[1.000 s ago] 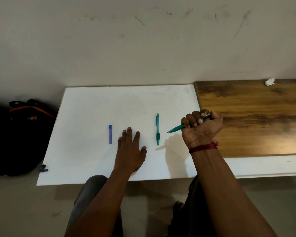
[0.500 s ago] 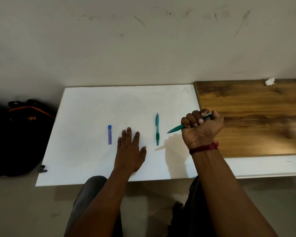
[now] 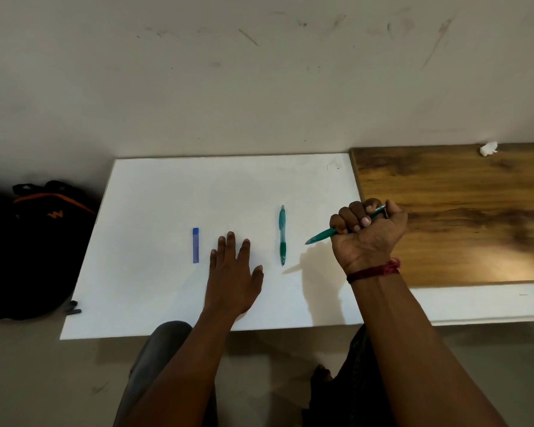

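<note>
My right hand [image 3: 366, 234] grips a green pen [image 3: 321, 235] in its fist above the right part of the white board [image 3: 173, 192], tip pointing down to the left. A second green pen [image 3: 282, 235] lies lengthwise on the board just left of that tip. My left hand [image 3: 233, 275] rests flat on the board with straight fingers, holding nothing. A small blue bar [image 3: 195, 245] lies on the board to the left of my left hand.
A wooden tabletop [image 3: 463, 211] adjoins the board on the right, with a small white crumpled scrap [image 3: 488, 148] at its far edge. A black backpack [image 3: 28, 248] sits on the floor at the left. A wall rises right behind the board.
</note>
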